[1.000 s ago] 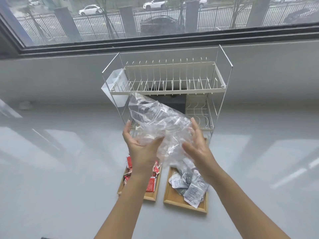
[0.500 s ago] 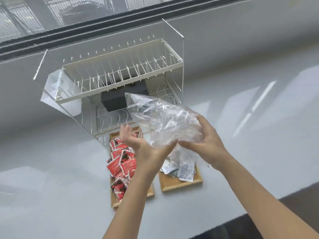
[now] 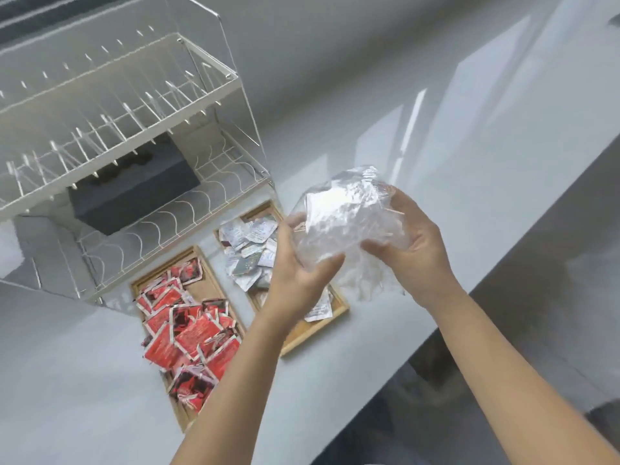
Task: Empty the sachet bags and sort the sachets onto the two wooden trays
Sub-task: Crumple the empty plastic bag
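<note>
Both hands, left (image 3: 298,266) and right (image 3: 414,250), grip a crumpled clear bag (image 3: 345,223) above the right tray (image 3: 339,313) of pale sachets (image 3: 250,250). Red sachets (image 3: 188,330) heap on the left tray (image 3: 201,288). Behind them on the tabletop (image 3: 419,129) stands a wire rack (image 3: 127,135).

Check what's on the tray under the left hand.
White sachets are piled on the right wooden tray. The left hand and the crumpled plastic bag cover its middle, so anything there is hidden.
</note>
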